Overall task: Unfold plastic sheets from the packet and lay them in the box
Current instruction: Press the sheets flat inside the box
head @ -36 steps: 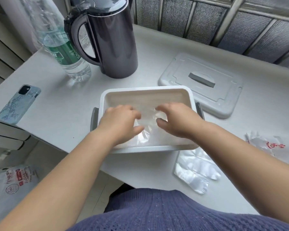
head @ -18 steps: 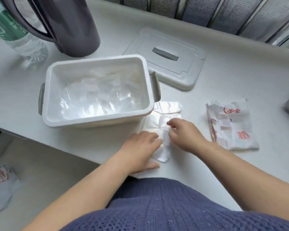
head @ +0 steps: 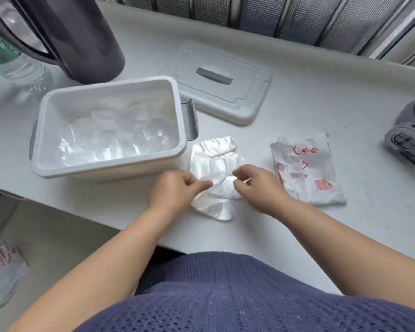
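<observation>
Some plastic sheets (head: 213, 161) partly under fingers (head: 203, 185)

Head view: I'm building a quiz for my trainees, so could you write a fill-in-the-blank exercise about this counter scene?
1. The box stands with its lid taken ____ and laid flat on the counter.
2. The packet carries ____ printing.
3. The folded sheets are pinched by ____ hands, the left hand and the right hand.

Missing words: off; red; both.
</observation>
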